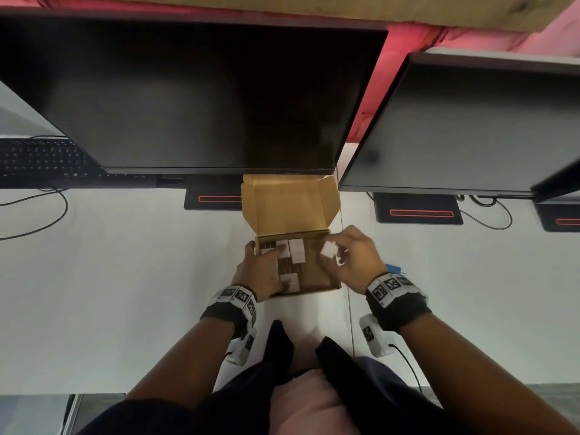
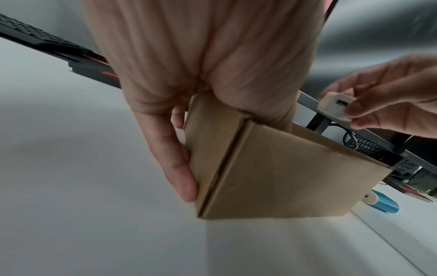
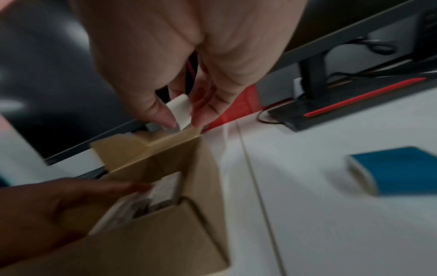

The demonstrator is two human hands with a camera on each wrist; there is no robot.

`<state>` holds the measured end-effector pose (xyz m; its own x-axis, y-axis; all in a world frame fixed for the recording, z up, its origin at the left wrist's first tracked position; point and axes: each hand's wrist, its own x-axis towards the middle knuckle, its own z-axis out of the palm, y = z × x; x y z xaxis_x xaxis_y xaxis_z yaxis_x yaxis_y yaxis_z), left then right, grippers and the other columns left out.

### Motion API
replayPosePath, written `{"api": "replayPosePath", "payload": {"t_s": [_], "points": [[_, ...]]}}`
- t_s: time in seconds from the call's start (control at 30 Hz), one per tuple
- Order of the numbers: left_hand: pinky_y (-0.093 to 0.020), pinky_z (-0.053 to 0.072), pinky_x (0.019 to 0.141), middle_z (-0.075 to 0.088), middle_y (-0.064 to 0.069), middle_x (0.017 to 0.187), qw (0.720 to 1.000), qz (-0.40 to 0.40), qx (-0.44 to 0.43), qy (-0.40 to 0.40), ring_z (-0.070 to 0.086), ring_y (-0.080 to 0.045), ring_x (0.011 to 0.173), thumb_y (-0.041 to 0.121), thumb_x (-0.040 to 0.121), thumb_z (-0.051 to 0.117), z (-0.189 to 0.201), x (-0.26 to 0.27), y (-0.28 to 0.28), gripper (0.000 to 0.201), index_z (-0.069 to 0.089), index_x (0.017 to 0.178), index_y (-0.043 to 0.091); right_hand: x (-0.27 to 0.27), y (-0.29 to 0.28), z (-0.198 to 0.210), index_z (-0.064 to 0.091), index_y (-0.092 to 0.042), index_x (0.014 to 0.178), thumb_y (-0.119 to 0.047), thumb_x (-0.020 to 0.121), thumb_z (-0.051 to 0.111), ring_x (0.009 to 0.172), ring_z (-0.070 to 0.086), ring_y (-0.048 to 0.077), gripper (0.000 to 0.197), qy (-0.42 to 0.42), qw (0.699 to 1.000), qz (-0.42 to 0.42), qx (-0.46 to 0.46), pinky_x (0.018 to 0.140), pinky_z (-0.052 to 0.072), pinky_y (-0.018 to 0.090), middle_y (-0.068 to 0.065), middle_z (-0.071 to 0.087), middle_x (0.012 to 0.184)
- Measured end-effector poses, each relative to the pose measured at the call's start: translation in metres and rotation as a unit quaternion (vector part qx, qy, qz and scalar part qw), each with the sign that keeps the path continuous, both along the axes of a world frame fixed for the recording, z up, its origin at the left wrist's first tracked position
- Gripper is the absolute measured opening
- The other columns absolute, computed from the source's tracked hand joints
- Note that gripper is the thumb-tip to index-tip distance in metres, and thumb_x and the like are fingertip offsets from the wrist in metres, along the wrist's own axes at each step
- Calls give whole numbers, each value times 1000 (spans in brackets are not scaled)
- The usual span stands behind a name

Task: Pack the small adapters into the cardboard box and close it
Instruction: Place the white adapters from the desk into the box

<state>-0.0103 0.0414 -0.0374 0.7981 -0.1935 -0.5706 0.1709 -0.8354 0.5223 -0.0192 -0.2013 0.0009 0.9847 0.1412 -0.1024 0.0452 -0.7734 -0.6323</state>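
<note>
Cardboard box sat on the white desk under the monitor, lid flap up. I saw several white adapters packed along its left side, right side bare. Left hand gripped the near-left corner, thumb inside the box, fingers outside the wall. Right hand pinched one adapter above the right edge (wrist view blurred). My call: bring it down flat into the bare side, snug against the row, box steadied, so the flap could close.
</note>
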Motion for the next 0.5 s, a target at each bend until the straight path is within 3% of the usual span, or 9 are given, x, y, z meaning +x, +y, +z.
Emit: {"api": "replayPosePath", "payload": {"t_s": [0.07,0.13,0.17,0.33,0.5], "points": [[-44,41,113,13,-9,158,1000,-12,17,3,49,-43,129,49,68,83,4,1,-1,95,36,150,42,4,23,-1,68,-22,119,-29,80,76,82,62,12,40,54,993,94,-49,76,48,13,-2,57,113],[-45,42,113,12,-9,158,1000,-10,16,2,50,-43,128,48,67,84,5,1,-2,95,36,149,42,4,40,-8,67,-22,117,-28,80,74,101,62,22,38,105,973,153,-135,88,52,28,2,61,121],[-44,43,112,13,-9,158,1000,-11,14,2,51,-42,128,47,67,84,5,0,-2,95,37,149,42,4,45,-11,67,-21,115,-25,80,73,104,62,25,36,124,965,165,-161,88,53,33,4,62,120],[-47,43,111,14,-6,156,1000,0,8,3,50,-45,127,53,62,84,-2,-1,-3,96,36,145,51,6,51,-12,66,-14,95,-8,82,63,90,65,29,14,160,948,175,-214,74,54,33,10,67,99],[-46,43,112,15,-4,155,1000,8,-3,1,48,-45,129,52,62,85,-6,-2,0,95,39,144,50,8,53,-15,65,-11,81,2,80,56,81,63,27,15,184,945,161,-216,66,50,30,10,67,89]]}}
